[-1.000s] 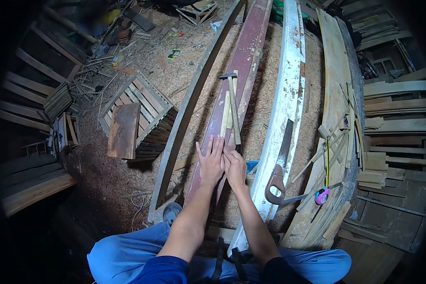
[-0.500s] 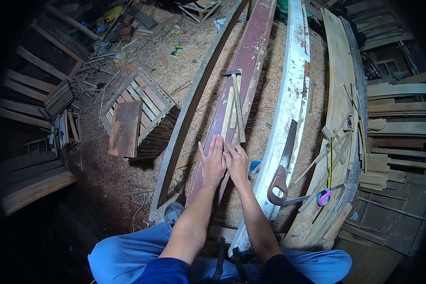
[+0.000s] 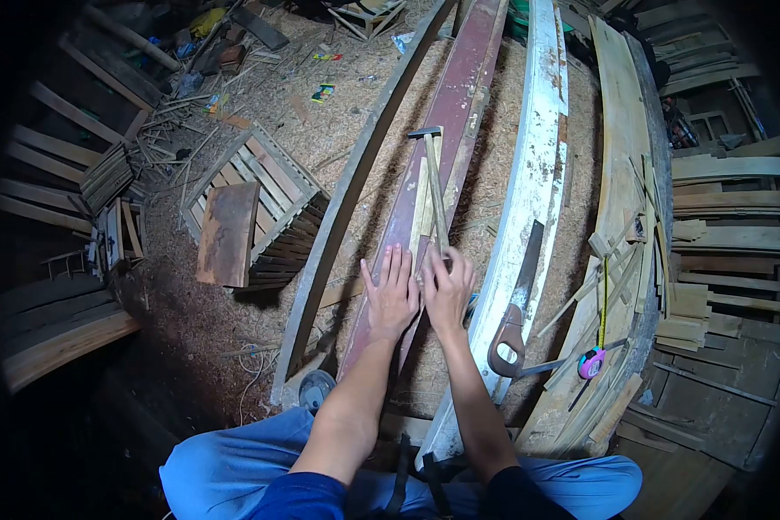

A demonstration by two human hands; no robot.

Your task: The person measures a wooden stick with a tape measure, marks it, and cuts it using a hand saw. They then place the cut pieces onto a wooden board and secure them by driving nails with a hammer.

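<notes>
My left hand (image 3: 393, 296) lies flat on the reddish painted plank (image 3: 450, 100), fingers stretched forward and the thumb out to the side. Just right of it, my right hand (image 3: 447, 293) has its fingers curled at the lower end of a hammer's wooden handle. The hammer (image 3: 436, 186) rests along the plank with its dark metal head at the far end. Thin pale wood strips (image 3: 420, 208) lie beside and under the hammer, their near ends close to my left fingertips. What is under my left palm is hidden.
A handsaw (image 3: 511, 334) lies on the white, peeling plank (image 3: 529, 173) to the right. Farther right, a pink tape measure (image 3: 592, 362) sits extended among wood strips. A slatted wooden crate (image 3: 290, 195) stands on the left, beyond a grey beam (image 3: 368, 152). Shavings cover the floor.
My right hand has moved slightly right, from beside my left fingers to the end of the hammer handle. The left hand stays flat in place.
</notes>
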